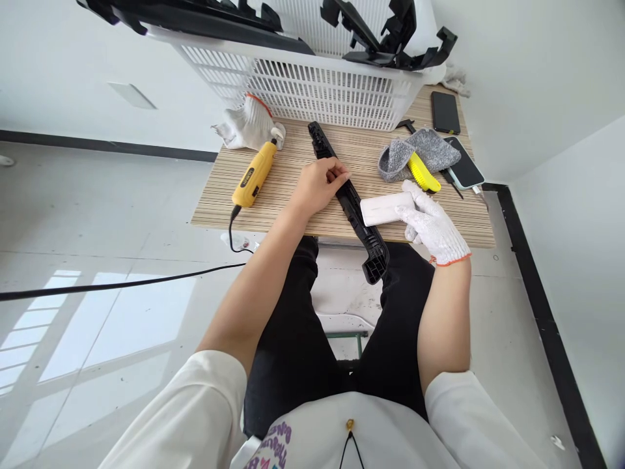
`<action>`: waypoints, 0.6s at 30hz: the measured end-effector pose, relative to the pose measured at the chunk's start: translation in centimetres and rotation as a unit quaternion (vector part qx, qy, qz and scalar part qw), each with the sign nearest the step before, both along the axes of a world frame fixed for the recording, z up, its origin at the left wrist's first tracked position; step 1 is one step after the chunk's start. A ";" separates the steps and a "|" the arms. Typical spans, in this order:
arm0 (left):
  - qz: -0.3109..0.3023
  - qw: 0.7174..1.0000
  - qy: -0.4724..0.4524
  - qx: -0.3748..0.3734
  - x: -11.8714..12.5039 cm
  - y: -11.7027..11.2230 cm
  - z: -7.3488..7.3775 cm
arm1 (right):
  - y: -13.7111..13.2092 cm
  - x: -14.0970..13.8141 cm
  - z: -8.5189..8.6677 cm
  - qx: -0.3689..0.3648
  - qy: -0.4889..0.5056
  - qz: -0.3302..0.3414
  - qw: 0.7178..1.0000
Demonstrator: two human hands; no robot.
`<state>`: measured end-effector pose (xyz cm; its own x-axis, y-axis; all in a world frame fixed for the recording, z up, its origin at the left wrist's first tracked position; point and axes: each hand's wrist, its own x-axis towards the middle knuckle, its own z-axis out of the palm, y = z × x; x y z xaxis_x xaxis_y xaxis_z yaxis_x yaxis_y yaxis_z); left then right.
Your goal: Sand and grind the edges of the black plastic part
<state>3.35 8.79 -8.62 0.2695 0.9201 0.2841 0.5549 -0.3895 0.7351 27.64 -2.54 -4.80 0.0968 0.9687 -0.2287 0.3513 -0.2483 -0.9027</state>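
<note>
- Part: slants across table, near end overhanging; looks light, stiff (maybe brittle); best held mid-length.
- Left hand: fingers bunched over part; grip, can't tell.
- Right hand, gloved: pinching block at table's near side.

Left hand hides a mid stretch of the black strip; gloved right hand covers one end of the white block. Block–strip contact: cannot tell. Crate cut off at top edge, cord at left. Rotary tool lettering illegible.
</note>
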 end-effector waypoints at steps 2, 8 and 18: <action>0.000 1.000 0.000 0.002 0.0 0.0 -0.1 | 0.1 -0.1 -0.1 -0.004 -0.003 0.003 1.000; -0.003 1.000 0.004 0.000 -0.1 0.1 -0.2 | 0.1 -0.4 -0.1 0.010 -0.001 -0.009 1.000; -0.021 0.998 0.032 0.039 0.2 -0.1 -0.2 | 0.1 -0.5 -0.2 0.022 0.019 0.006 1.000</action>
